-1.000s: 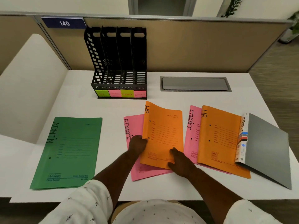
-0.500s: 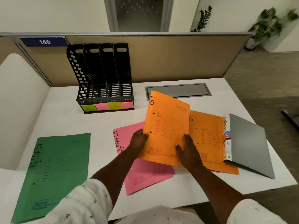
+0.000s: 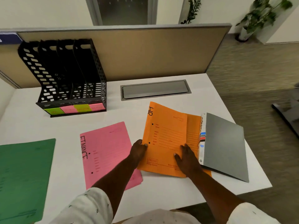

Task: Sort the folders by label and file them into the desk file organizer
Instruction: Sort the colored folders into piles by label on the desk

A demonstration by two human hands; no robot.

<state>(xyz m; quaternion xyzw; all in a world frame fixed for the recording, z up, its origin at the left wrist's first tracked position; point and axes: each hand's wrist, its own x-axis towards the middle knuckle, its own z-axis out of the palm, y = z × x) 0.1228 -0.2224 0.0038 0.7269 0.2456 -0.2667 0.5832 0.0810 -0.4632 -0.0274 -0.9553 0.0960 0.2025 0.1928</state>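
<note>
An orange folder marked HR [image 3: 166, 136] is held at its lower part by both hands: my left hand [image 3: 139, 149] pinches its left edge and my right hand [image 3: 186, 156] presses on its front. It lies over a second orange folder [image 3: 193, 128], whose right strip shows. A pink folder marked FINANCE [image 3: 106, 152] lies flat to the left. A green folder [image 3: 24, 175] lies at the far left. The black desk file organizer [image 3: 64, 75] stands at the back left, with green and pink sticky labels [image 3: 74, 108] along its front.
A grey folder with a striped spine [image 3: 224, 146] lies at the right, partly over the orange folders, near the desk's right edge. A grey cable hatch [image 3: 155, 89] is set in the desk at the back. A beige partition [image 3: 153, 52] closes the desk's far side.
Both hands have carried the HR folder to the right, off the pink FINANCE folder and onto the second orange folder. The other pink folder is now covered. The camera has swung right.
</note>
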